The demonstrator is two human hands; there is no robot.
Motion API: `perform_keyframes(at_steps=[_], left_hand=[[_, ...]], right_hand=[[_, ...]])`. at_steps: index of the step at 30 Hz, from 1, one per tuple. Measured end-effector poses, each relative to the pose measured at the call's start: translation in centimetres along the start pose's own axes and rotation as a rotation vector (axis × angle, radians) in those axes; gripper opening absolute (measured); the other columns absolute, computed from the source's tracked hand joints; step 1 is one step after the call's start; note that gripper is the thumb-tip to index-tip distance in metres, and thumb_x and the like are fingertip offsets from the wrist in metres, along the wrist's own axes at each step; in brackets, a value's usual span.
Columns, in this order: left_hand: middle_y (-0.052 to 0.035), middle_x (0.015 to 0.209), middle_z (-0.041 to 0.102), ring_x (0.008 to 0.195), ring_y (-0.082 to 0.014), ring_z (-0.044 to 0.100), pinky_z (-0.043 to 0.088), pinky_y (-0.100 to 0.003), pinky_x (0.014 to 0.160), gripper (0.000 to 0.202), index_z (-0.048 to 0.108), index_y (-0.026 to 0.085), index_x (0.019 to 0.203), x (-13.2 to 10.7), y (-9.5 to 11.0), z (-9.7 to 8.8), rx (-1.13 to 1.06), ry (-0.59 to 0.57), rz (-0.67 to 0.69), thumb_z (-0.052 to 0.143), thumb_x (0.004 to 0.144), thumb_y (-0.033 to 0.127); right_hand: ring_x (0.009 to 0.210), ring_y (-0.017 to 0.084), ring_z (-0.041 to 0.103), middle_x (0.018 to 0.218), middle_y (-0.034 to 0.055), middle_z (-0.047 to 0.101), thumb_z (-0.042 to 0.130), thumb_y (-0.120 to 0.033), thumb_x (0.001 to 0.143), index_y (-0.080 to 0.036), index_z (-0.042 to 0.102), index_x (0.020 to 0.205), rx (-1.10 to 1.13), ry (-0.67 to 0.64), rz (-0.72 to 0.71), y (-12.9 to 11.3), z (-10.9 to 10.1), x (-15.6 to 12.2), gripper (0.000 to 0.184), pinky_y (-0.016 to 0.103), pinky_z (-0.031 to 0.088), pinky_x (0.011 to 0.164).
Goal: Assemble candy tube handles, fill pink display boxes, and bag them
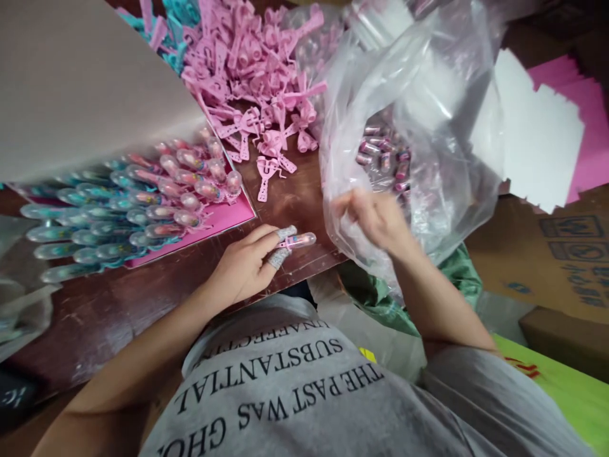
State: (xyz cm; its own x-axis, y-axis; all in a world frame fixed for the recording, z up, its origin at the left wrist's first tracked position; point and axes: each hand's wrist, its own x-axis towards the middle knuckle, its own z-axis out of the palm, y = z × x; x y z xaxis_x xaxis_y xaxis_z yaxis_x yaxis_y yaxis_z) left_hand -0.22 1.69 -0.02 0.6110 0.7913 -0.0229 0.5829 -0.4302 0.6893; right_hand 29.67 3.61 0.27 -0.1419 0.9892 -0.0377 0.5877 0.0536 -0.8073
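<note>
My left hand rests on the dark wooden table and pinches a small clear capsule with a pink inside between taped fingertips. My right hand is at the mouth of a big clear plastic bag that holds several more capsules. Its fingers are smeared by motion, so I cannot tell whether they hold anything. A heap of pink plastic handle pieces lies on the table beyond both hands.
Rows of finished clear toys on a pink sheet lie at left, partly under a grey board. Teal pieces sit at the back. White and pink card sheets, cardboard boxes and a green surface are at right.
</note>
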Motion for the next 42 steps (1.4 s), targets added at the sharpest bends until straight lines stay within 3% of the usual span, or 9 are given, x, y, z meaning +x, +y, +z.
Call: perform_keyframes(at_steps=[2, 4, 8, 12, 15, 19, 33, 39, 42], left_hand=[[-0.0086, 0.129, 0.073, 0.115, -0.0215, 0.072, 0.058, -0.034, 0.105, 0.036, 0.071, 0.020, 0.133, 0.1, -0.8, 0.4, -0.268, 0.000, -0.011, 0.064, 0.098, 0.025], [-0.0094, 0.125, 0.076, 0.113, -0.0221, 0.073, 0.058, -0.037, 0.106, 0.040, 0.071, 0.018, 0.131, 0.2, -1.3, 1.3, -0.505, 0.022, -0.091, 0.072, 0.095, 0.034], [-0.0081, 0.114, 0.080, 0.104, -0.0222, 0.074, 0.061, -0.039, 0.099, 0.047, 0.070, 0.018, 0.124, 0.1, -1.6, 2.7, -0.774, 0.165, -0.306, 0.084, 0.085, 0.041], [-0.0059, 0.103, 0.078, 0.093, -0.0179, 0.074, 0.061, -0.033, 0.091, 0.044, 0.068, 0.017, 0.108, -0.6, -1.1, 1.9, -0.901, 0.216, -0.390, 0.091, 0.077, 0.038], [-0.0015, 0.087, 0.075, 0.078, -0.0132, 0.070, 0.060, -0.028, 0.080, 0.039, 0.066, 0.017, 0.093, -1.2, -0.4, 0.6, -0.924, 0.177, -0.459, 0.094, 0.075, 0.037], [0.0018, 0.076, 0.071, 0.070, -0.0107, 0.066, 0.058, -0.025, 0.073, 0.041, 0.065, 0.017, 0.084, -1.6, 0.4, -0.2, -0.974, 0.120, -0.488, 0.097, 0.071, 0.038], [0.0007, 0.079, 0.074, 0.073, -0.0123, 0.070, 0.060, -0.025, 0.075, 0.036, 0.067, 0.017, 0.086, -4.3, 0.4, 0.8, -0.923, 0.240, -0.354, 0.092, 0.078, 0.042], [-0.0016, 0.090, 0.078, 0.080, -0.0127, 0.070, 0.058, -0.025, 0.079, 0.025, 0.069, 0.017, 0.091, -5.1, 0.3, 1.1, -0.766, 0.318, -0.293, 0.086, 0.083, 0.034], [-0.0003, 0.081, 0.075, 0.073, -0.0107, 0.066, 0.054, -0.022, 0.070, 0.027, 0.068, 0.017, 0.086, -5.3, 0.3, 0.4, -0.825, 0.231, -0.311, 0.089, 0.078, 0.033]], right_hand=[[0.084, 0.021, 0.064, 0.098, 0.0091, 0.077, 0.045, -0.072, 0.105, -0.025, 0.076, 0.101, -0.236, 0.353, 0.050, 3.7, -2.6, 1.8, 0.056, 0.038, 0.047, 0.077], [0.094, 0.025, 0.061, 0.109, 0.0123, 0.074, 0.059, -0.069, 0.099, -0.027, 0.075, 0.107, -0.467, 0.543, 0.101, 8.2, -4.7, 3.4, 0.045, 0.040, 0.047, 0.079], [0.098, 0.031, 0.064, 0.107, 0.0138, 0.071, 0.064, -0.059, 0.099, -0.027, 0.072, 0.096, -0.662, 0.537, 0.023, 13.1, -5.4, 4.5, 0.033, 0.044, 0.051, 0.073], [0.087, 0.027, 0.072, 0.118, 0.0098, 0.073, 0.058, -0.043, 0.106, -0.032, 0.064, 0.129, -0.409, 0.472, -0.113, 8.4, -2.8, 1.5, 0.026, 0.046, 0.058, 0.071], [0.078, 0.022, 0.073, 0.114, 0.0066, 0.078, 0.067, -0.039, 0.103, -0.035, 0.065, 0.131, -0.262, 0.177, -0.337, 2.4, 0.1, -1.5, 0.029, 0.037, 0.058, 0.060], [0.087, 0.017, 0.076, 0.105, 0.0053, 0.078, 0.063, -0.028, 0.107, -0.023, 0.065, 0.133, -0.133, -0.167, -0.626, -2.3, 3.9, -2.8, 0.027, 0.031, 0.062, 0.070], [0.090, 0.016, 0.076, 0.110, 0.0078, 0.077, 0.059, -0.023, 0.108, -0.017, 0.066, 0.133, -0.325, -0.114, -0.744, -4.6, 5.7, -3.3, 0.026, 0.026, 0.063, 0.072], [0.074, 0.014, 0.071, 0.088, 0.0054, 0.077, 0.052, -0.044, 0.111, -0.016, 0.074, 0.108, -0.111, -0.268, -0.575, -5.0, 6.5, -2.9, 0.035, 0.027, 0.055, 0.067], [0.055, 0.009, 0.060, 0.063, -0.0013, 0.066, 0.044, -0.051, 0.113, -0.017, 0.072, 0.084, 0.128, -0.448, -0.383, -4.9, 6.5, -2.7, 0.053, 0.023, 0.047, 0.056]])
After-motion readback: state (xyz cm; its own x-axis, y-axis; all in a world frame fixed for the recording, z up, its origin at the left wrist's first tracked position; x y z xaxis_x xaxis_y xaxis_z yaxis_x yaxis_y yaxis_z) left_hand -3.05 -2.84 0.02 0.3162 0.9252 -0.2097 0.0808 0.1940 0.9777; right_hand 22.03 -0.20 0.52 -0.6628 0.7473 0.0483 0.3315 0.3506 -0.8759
